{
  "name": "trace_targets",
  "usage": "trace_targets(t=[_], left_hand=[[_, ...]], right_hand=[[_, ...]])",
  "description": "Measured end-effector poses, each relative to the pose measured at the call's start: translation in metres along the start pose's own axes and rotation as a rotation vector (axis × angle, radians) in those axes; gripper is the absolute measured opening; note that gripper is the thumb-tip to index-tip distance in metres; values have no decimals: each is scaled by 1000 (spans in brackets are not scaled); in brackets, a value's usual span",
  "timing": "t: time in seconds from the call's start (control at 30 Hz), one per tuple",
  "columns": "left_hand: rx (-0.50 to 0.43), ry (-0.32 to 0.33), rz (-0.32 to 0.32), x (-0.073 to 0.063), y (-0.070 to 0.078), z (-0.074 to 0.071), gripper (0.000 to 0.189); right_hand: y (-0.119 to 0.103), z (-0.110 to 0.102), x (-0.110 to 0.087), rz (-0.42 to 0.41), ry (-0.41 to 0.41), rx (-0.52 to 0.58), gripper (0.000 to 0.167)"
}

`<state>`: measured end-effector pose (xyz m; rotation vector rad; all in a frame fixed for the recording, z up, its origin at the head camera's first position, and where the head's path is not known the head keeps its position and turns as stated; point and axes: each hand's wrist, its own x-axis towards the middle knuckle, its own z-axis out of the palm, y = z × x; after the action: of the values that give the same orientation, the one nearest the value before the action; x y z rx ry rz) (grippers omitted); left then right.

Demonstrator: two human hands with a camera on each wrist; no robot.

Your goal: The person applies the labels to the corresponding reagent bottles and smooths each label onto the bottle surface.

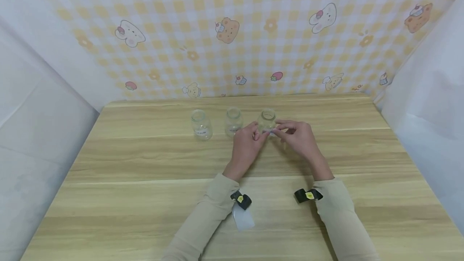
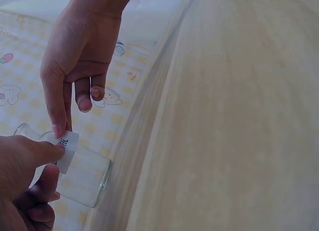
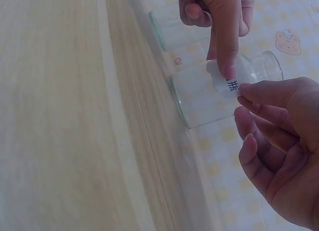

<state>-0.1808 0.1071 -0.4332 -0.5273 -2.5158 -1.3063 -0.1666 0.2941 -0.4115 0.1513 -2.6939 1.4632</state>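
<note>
Both hands meet at a clear glass jar, the rightmost of three jars near the table's back edge. My left hand pinches one side of a small white label with black writing. The opposite edge is pinched between thumb and index finger of my right hand, whose other fingers are loosely bent. In the right wrist view the label lies over the front of the jar's body. Fingertips cover part of the writing.
Two more glass jars stand to the left: a middle one close to the left hand and a labelled left one. A pale sheet lies beside the left forearm. Behind the wooden table hangs a checked cloth.
</note>
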Motion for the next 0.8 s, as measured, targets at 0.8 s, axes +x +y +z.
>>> trace_targets(t=[0.8], left_hand=[[3,-19,-11,-1,0,-2,52]], right_hand=[[-1,-1,-1,13,-5,19,25]])
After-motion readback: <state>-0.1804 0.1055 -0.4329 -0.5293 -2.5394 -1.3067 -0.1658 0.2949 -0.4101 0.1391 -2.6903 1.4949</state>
